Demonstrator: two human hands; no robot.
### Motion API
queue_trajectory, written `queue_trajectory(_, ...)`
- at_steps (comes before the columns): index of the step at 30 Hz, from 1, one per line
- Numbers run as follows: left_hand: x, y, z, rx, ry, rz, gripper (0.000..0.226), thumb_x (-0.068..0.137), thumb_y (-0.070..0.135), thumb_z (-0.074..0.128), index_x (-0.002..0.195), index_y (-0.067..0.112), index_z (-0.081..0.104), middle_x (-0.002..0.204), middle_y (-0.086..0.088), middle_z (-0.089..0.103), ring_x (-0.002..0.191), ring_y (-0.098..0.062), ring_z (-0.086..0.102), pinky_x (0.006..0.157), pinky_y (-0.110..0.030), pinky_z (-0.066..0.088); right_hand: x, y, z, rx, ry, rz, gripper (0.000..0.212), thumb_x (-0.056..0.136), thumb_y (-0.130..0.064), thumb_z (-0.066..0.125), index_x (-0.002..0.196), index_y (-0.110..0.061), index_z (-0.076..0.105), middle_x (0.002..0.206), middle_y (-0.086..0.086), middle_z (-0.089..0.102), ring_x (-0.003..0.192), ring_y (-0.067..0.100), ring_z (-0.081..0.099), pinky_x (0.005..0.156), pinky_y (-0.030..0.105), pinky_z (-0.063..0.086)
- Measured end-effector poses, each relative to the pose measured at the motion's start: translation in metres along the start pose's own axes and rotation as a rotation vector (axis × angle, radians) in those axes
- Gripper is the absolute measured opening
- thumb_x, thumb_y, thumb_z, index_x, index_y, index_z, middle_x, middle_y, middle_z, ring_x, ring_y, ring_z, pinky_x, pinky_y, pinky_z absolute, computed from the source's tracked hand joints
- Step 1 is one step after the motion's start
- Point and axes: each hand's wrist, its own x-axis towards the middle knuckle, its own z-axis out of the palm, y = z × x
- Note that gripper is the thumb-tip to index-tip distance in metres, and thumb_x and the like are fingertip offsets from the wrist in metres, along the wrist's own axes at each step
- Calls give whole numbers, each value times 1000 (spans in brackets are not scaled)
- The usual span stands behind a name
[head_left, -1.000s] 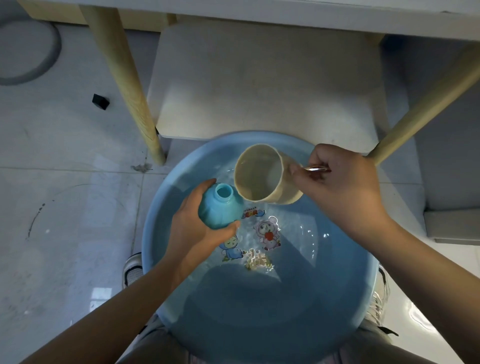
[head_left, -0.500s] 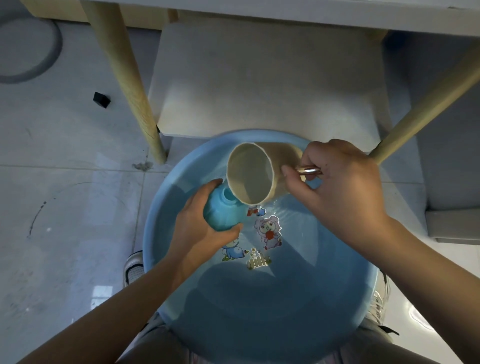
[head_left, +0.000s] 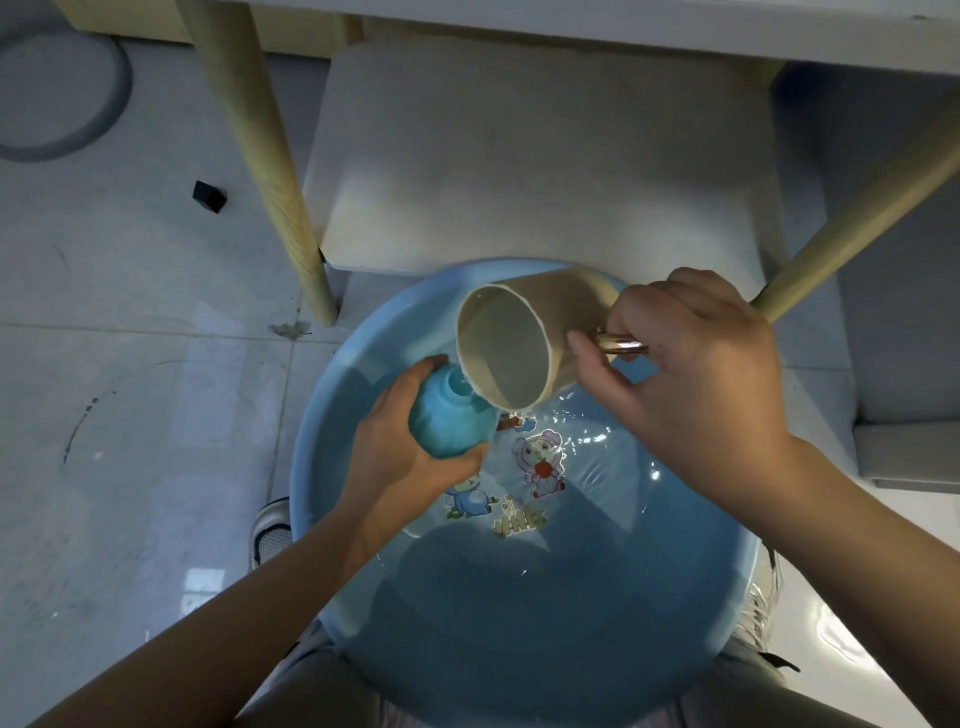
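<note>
A round blue basin (head_left: 332, 525) holds shallow water, with cartoon stickers on its bottom. My left hand (head_left: 395, 457) grips a small turquoise vase (head_left: 452, 421) upright over the water, its narrow mouth facing up. My right hand (head_left: 691, 384) holds a beige mug (head_left: 524, 348) by its shiny metallic handle (head_left: 618, 343). The mug is tipped far over to the left, its rim right above the vase's mouth. A thin stream of water runs from the mug's lip by the vase.
A white stool (head_left: 540, 156) stands just behind the basin, under a table with pale wooden legs (head_left: 260, 156). A small black block (head_left: 209, 197) lies on the grey tiled floor at the left. Shoes (head_left: 270, 530) show beside the basin.
My right hand has tipped the mug further over toward the vase, and its rim has come down over the vase's mouth. My left hand has kept the vase in about the same place.
</note>
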Motion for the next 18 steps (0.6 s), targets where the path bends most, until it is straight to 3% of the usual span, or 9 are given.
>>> queue_trajectory(4, -1, 0, 0, -5, -1, 1, 77, 62, 21, 85, 118, 47, 38, 110, 22, 54, 98, 7, 53, 72, 2, 40, 1, 0, -3, -20, 13, -17, 29, 78, -14, 66, 56, -6, 50, 50, 6, 48, 50, 26, 44, 62, 23, 28)
queue_trajectory(11, -1, 1, 0, -20, -14, 6, 75, 61, 22, 85, 111, 54, 39, 110, 22, 56, 101, 0, 56, 74, -2, 44, 6, -2, -9, -40, 44, -53, 30, 81, -14, 64, 56, -4, 52, 52, 8, 52, 54, 27, 44, 62, 28, 32)
queue_trajectory(18, -1, 2, 0, -21, -20, 4, 73, 61, 21, 85, 108, 54, 40, 107, 25, 55, 100, 3, 55, 72, 0, 42, 6, -3, -10, -46, 65, -80, 30, 82, -14, 64, 56, -4, 52, 52, 8, 51, 55, 28, 44, 61, 33, 35)
